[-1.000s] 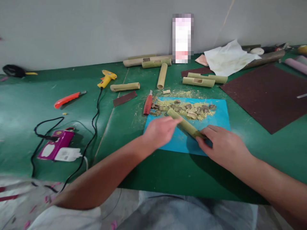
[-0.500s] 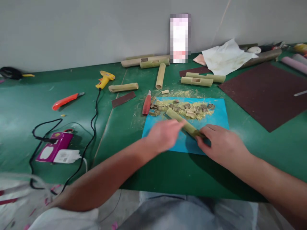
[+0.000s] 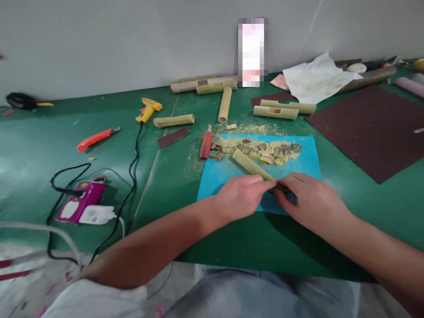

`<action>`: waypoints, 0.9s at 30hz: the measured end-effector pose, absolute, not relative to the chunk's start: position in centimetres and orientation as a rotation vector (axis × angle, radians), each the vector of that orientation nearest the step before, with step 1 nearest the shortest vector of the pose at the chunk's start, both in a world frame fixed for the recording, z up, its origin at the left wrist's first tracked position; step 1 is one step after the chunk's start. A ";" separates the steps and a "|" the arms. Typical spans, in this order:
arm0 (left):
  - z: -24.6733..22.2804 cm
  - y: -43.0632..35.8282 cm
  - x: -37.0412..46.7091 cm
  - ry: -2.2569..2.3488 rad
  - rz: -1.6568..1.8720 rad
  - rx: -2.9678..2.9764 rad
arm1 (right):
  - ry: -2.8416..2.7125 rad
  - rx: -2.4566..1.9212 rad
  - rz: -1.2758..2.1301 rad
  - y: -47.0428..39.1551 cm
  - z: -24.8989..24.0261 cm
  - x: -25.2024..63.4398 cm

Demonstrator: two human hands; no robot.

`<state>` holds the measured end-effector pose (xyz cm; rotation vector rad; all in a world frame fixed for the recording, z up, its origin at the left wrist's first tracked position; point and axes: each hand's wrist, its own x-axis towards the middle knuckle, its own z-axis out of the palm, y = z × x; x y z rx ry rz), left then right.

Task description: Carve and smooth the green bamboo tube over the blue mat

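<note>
A pale green bamboo tube (image 3: 253,167) slants over a blue sheet (image 3: 212,181), its far end beside a heap of shavings and cut chips (image 3: 265,150). My right hand (image 3: 309,198) is closed around the tube's near end, where a dark patch shows that I cannot make out. Close against it, my left hand (image 3: 243,196) is closed with its fingertips on the tube. Its palm side is hidden. A red-handled chisel-like tool (image 3: 206,143) lies at the sheet's left edge.
Further bamboo tubes (image 3: 275,112), some notched, lie toward the wall. To the left are a yellow glue gun (image 3: 149,110), an orange utility knife (image 3: 97,139) and a purple power strip (image 3: 82,201) with cords. A dark brown sheet (image 3: 371,132) and white cloth (image 3: 318,79) lie right.
My left hand has slid along the tube toward me and to the right, up to my right hand. The right hand stays at the tube's near end. The view has shifted slightly.
</note>
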<state>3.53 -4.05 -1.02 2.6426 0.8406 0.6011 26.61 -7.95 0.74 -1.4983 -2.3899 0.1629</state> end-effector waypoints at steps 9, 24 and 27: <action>-1.6 1.3 -1.3 1.196 0.879 2.628 | -2.412 -1.599 0.077 -7.9 1.8 27.2; -0.8 0.5 -0.6 1.205 1.001 2.481 | -2.308 -1.648 0.268 -8.1 1.9 26.9; -0.5 0.4 -0.6 1.215 1.083 2.473 | -2.222 -1.640 0.258 -8.1 2.1 26.8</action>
